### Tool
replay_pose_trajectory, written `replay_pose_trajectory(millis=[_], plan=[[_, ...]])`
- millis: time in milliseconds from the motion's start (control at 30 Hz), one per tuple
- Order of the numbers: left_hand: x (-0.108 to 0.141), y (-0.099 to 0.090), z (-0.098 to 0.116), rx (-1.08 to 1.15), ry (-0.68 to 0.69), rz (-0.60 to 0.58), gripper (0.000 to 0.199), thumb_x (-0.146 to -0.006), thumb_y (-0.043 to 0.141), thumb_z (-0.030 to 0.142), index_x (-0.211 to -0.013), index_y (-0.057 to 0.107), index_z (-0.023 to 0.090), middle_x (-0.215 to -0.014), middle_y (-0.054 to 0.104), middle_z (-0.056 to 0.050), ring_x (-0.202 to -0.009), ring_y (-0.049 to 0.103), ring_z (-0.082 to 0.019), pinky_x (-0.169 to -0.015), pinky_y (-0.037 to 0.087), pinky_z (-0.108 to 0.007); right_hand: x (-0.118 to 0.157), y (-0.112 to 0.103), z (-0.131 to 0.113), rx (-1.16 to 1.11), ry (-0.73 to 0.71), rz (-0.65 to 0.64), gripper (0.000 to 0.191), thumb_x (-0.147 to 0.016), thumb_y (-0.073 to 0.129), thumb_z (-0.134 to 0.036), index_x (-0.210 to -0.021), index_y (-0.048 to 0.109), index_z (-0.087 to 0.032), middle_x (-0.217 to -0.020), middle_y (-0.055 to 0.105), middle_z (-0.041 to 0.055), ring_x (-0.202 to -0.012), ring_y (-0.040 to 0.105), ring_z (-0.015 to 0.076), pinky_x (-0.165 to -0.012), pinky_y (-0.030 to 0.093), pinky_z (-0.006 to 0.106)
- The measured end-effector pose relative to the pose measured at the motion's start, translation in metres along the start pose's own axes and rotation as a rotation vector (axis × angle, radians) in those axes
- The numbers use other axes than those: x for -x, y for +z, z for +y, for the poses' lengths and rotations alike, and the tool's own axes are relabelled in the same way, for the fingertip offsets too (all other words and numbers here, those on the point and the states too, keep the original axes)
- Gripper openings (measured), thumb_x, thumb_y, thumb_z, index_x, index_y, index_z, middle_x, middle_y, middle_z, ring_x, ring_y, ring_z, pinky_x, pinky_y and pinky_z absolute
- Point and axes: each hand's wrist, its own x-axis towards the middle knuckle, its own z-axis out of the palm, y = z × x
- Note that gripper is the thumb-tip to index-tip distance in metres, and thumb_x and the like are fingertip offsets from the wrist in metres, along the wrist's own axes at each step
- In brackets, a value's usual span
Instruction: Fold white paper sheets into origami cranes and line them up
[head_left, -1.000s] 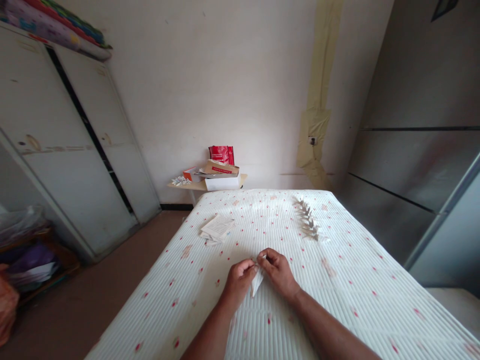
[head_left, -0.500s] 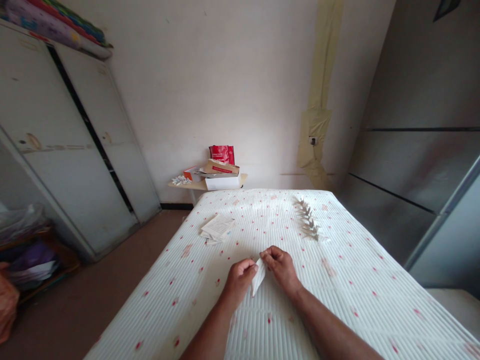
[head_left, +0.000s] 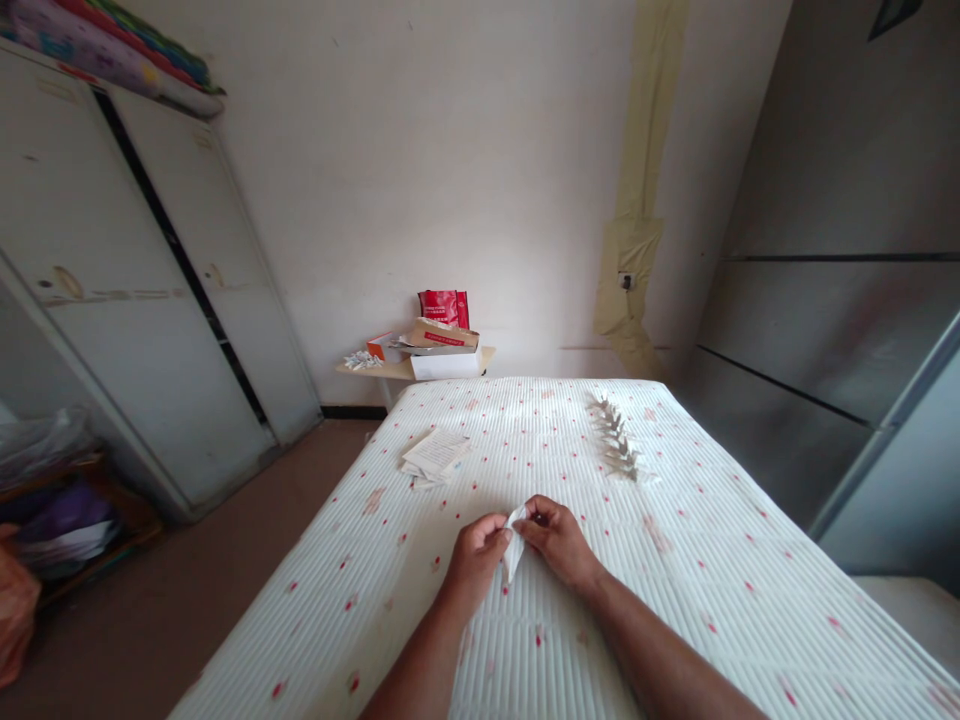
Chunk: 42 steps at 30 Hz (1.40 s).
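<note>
A narrow folded piece of white paper (head_left: 514, 556) is held between my two hands above the bed cover, its pointed end hanging down. My left hand (head_left: 478, 556) pinches its left edge near the top. On the other side, my right hand (head_left: 559, 540) grips the upper right part with thumb and curled fingers. Farther off to the left lies a loose stack of printed paper sheets (head_left: 435, 455). Several folded paper figures (head_left: 616, 438) stand in a row at the back right of the cover.
The striped, red-dotted cover (head_left: 330, 600) spreads under both hands. Behind its far edge, a small table (head_left: 394, 371) bears a white box (head_left: 448, 364), a red bag (head_left: 444, 307) and white pieces. Cabinets (head_left: 150, 300) stand left.
My right hand has shifted slightly down, its thumb now lower on the folded paper. The paper's top edge has turned a little and its lower tip has risen slightly.
</note>
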Motion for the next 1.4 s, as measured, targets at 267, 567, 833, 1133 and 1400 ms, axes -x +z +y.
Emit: replay_pose_trajectory(millis=[267,567,833,1133,1400], plan=[[-0.001,0.001,-0.001,0.103,0.012,-0.025,0.031,-0.07,0.058,0.031,-0.094,0.061,0.012,-0.076,0.064,-0.003,-0.072,0.057,-0.016,-0.07,0.043,-0.025,-0.001,0.0,0.007,0.073,-0.071,0.0,0.025,-0.069,0.065,-0.039,-0.065,0.054,-0.016,-0.056,0.047,-0.0048,-0.052,0.042,0.0085,-0.051,0.034,0.021],[0.001,0.002,0.002,0.049,-0.036,0.005,0.054,-0.066,0.055,0.021,-0.119,0.044,0.012,-0.051,0.041,0.01,-0.043,0.034,-0.005,-0.044,0.024,-0.018,-0.001,0.001,0.011,0.133,-0.138,0.012,0.017,-0.072,0.063,-0.033,-0.066,0.062,-0.016,-0.066,0.05,-0.0019,-0.063,0.048,0.0113,-0.06,0.038,0.023],[0.0,0.002,-0.002,0.106,-0.038,0.009,0.065,-0.063,0.058,0.021,-0.125,0.038,0.014,-0.048,0.028,0.013,-0.041,0.027,-0.005,-0.043,0.02,-0.018,-0.001,0.0,0.013,0.198,-0.181,0.032,0.009,-0.072,0.062,-0.027,-0.068,0.063,-0.018,-0.068,0.048,-0.0016,-0.062,0.047,0.0107,-0.059,0.037,0.023],[-0.002,0.002,-0.007,0.163,-0.038,-0.005,0.076,-0.06,0.06,0.015,-0.131,0.032,0.017,-0.049,0.034,0.012,-0.043,0.033,-0.005,-0.044,0.022,-0.018,-0.001,0.0,0.013,0.255,-0.226,0.056,0.009,-0.075,0.059,-0.024,-0.068,0.062,-0.019,-0.069,0.05,-0.0005,-0.065,0.049,0.0115,-0.061,0.04,0.023],[-0.004,0.003,-0.016,0.269,-0.021,-0.067,0.084,-0.056,0.063,0.012,-0.133,0.031,0.02,-0.069,0.056,0.003,-0.052,0.044,-0.007,-0.047,0.027,-0.018,-0.004,0.0,0.016,0.208,-0.2,0.061,0.007,-0.072,0.061,-0.024,-0.067,0.063,-0.018,-0.07,0.05,-0.0012,-0.065,0.049,0.0116,-0.061,0.039,0.024]])
